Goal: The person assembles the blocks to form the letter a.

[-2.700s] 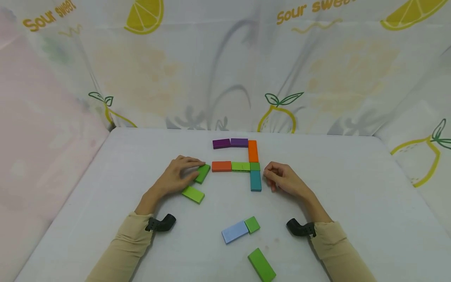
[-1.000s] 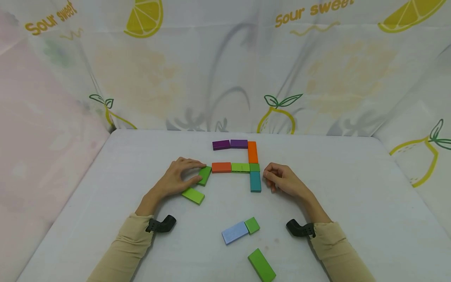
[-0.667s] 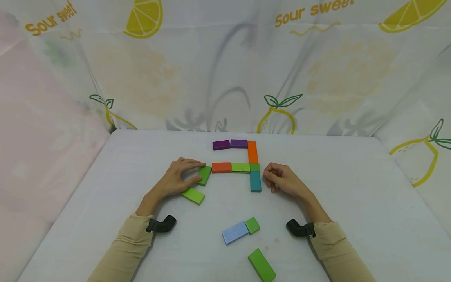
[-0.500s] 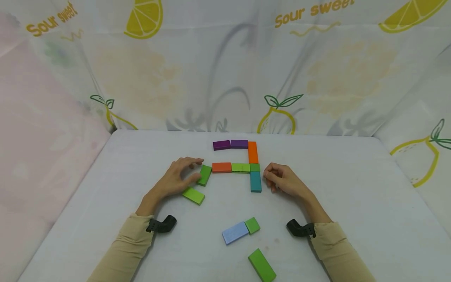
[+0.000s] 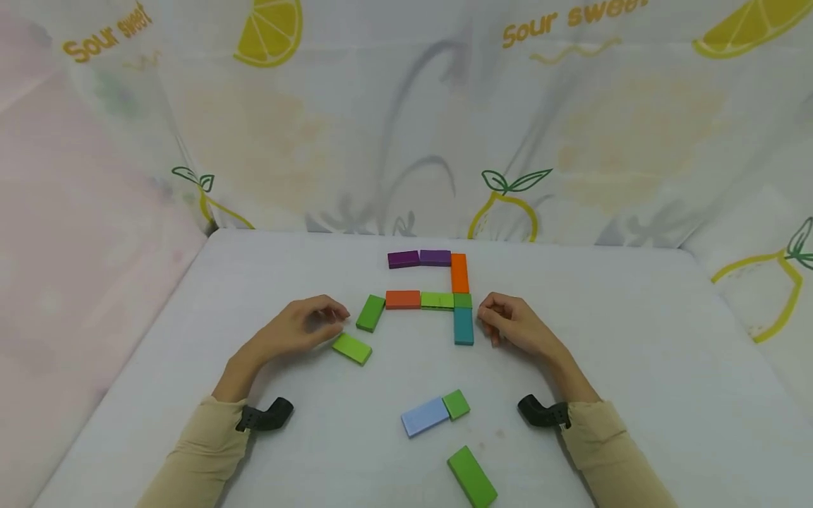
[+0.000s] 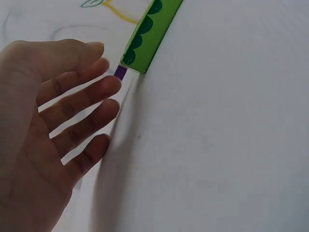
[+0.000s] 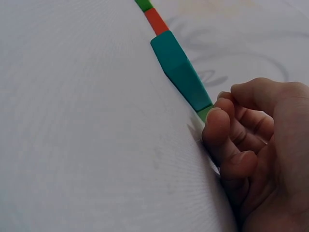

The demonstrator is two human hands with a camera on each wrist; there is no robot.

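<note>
My left hand [image 5: 295,326] hovers or rests at the left of the blocks, holding nothing, its fingers gently bent and spread in the left wrist view. Just right of its fingertips lies a slanted green block [image 5: 371,313], whose corner meets or nearly meets the red-orange block [image 5: 403,300]. A lime block [image 5: 352,348] lies by the thumb. On the other side, my right hand [image 5: 516,323] rests with loosely curled fingers and nothing in them, beside the teal block [image 5: 464,326]. A light green block [image 5: 437,300] and a small green square [image 5: 462,300] continue the row from the red-orange one.
Two purple blocks [image 5: 404,259] and an upright orange block [image 5: 460,273] form the far side of the arrangement. Nearer me lie a light blue block [image 5: 425,417] with a green square [image 5: 456,404] at its end, and a green block [image 5: 473,477].
My left hand has let go of the slanted green block and drawn back to the left. That block now lies angled against the row's left end. The right hand has stayed put.
</note>
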